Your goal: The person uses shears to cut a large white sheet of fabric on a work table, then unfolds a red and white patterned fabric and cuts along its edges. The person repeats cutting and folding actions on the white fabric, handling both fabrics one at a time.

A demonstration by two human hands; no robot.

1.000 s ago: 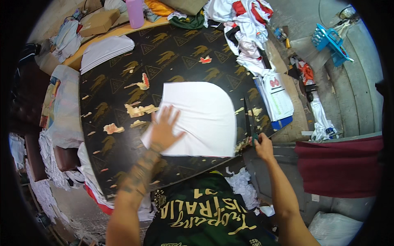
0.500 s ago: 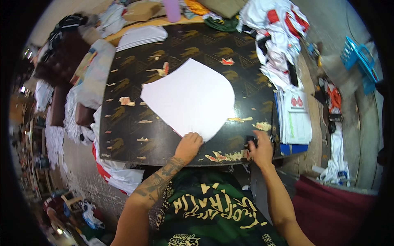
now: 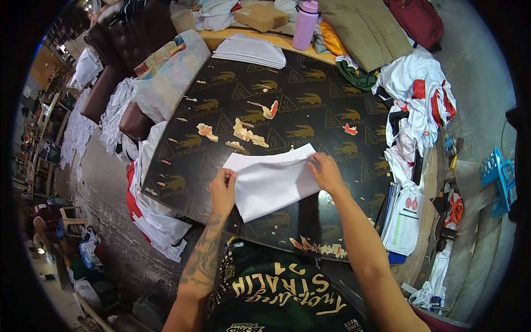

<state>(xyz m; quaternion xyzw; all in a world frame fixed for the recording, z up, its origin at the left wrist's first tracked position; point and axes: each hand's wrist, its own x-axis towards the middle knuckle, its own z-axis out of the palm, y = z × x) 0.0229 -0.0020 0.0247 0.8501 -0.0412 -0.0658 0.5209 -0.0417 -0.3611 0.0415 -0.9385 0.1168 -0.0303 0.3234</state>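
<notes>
A white cloth panel [image 3: 272, 188], folded over, lies near the front of the dark board-topped table [image 3: 182, 124]. My left hand [image 3: 223, 191] pinches its left edge with thumb and fingers. At its far right corner, my right hand [image 3: 327, 174] grips the cloth between thumb and curled fingers. The far edge between my hands bows slightly and shows a loose crease. Further back lies a flat stack of white folded pieces [image 3: 250, 51].
White garments with red parts [image 3: 409, 83] pile along the right side, beside a stack of printed sheets [image 3: 405, 218]. A pink bottle [image 3: 305, 26] and a cardboard box [image 3: 261, 17] stand at the back. White and red cloth [image 3: 160, 221] hangs off the left edge.
The panel was spread flat; it is now folded and nearer me. My right hand has left the dark object at the table's right front and taken the cloth. The view has shifted.
</notes>
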